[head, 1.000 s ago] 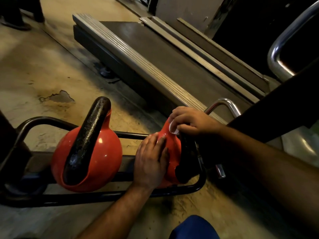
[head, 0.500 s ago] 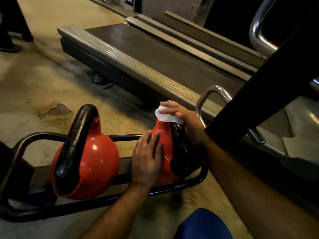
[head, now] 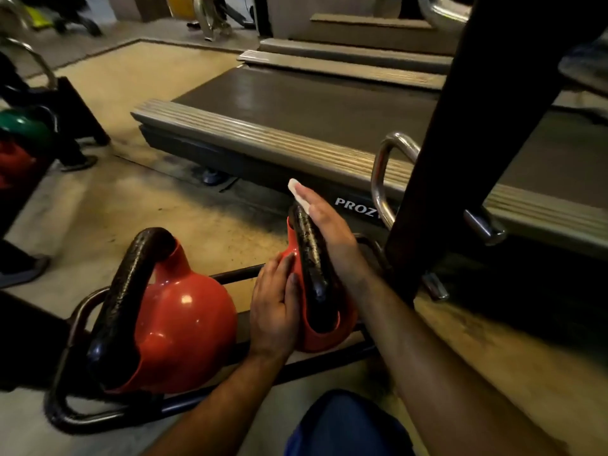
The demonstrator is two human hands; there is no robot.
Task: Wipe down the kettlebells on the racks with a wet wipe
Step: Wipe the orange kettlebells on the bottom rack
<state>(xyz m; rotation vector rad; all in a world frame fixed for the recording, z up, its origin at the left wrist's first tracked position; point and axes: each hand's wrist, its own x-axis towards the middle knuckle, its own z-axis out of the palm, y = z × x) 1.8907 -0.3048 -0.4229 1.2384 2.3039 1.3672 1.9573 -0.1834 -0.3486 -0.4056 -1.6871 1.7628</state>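
We saw 2 red kettlebells with black handles sitting side by side in a low black tubular rack (head: 69, 409) on the floor. The larger kettlebell (head: 184, 327) sat at about 8 o'clock in the view; the smaller kettlebell (head: 324, 337) stood just right of it, near the centre, tilted so that its handle (head: 311, 255) ran up toward 12 o'clock.

Our left hand (head: 274, 307) lay flat against the left flank of the smaller kettlebell. Its fingers (head: 281, 268) were straight and close together, pointing toward 1 o'clock, pressing the red shell without curling round anything.

Our right hand (head: 332, 232) rested along the right side of the black handle, with its fingers (head: 312, 200) extended and held together, pointing toward 11 o'clock. Under those fingertips was the white wet wipe (head: 296, 190), pressed against the top of the handle; a corner of it stuck out past the fingertips toward 11 o'clock. We could not tell where the thumb lay, as the handle and the back of the hand hid it.

A treadmill (head: 296, 103) stretched from 10 o'clock to 3 o'clock beyond the rack, with part of a white brand name on its side. A dark upright post (head: 460, 159) crossed the view at 2 o'clock, with a chrome loop (head: 381, 172) beside it. A green kettlebell (head: 23, 126) and another red one (head: 13, 159) showed at 9 o'clock. A blue-clad knee (head: 345, 426) sat at 6 o'clock.
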